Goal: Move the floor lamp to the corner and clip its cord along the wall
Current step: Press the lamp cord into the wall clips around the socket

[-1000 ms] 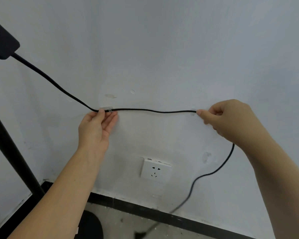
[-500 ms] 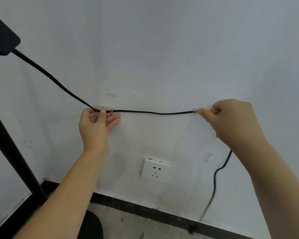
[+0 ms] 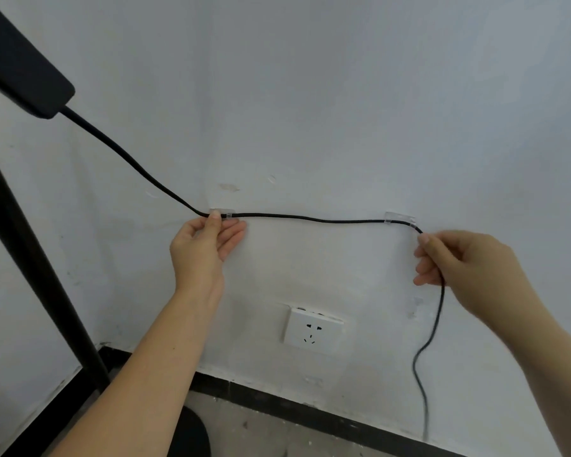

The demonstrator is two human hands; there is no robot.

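Note:
The black lamp cord runs from the lamp's black head down to the white wall, then level between two clear clips. My left hand presses the left clip with thumb and fingertips where the cord passes through it. The right clip holds the cord too. Just below and right of it, my right hand pinches the cord, which hangs from there down to the floor. The lamp's black pole slants along the left edge, in the corner.
A white wall socket sits below the cord, between my hands. A black skirting strip runs along the foot of the wall. The lamp's round black base shows behind my left forearm on the grey floor.
My right hand has slid down and right off the right clip, which now shows with the cord in it. The hanging cord has swung rightward. My left hand stays at the left clip.

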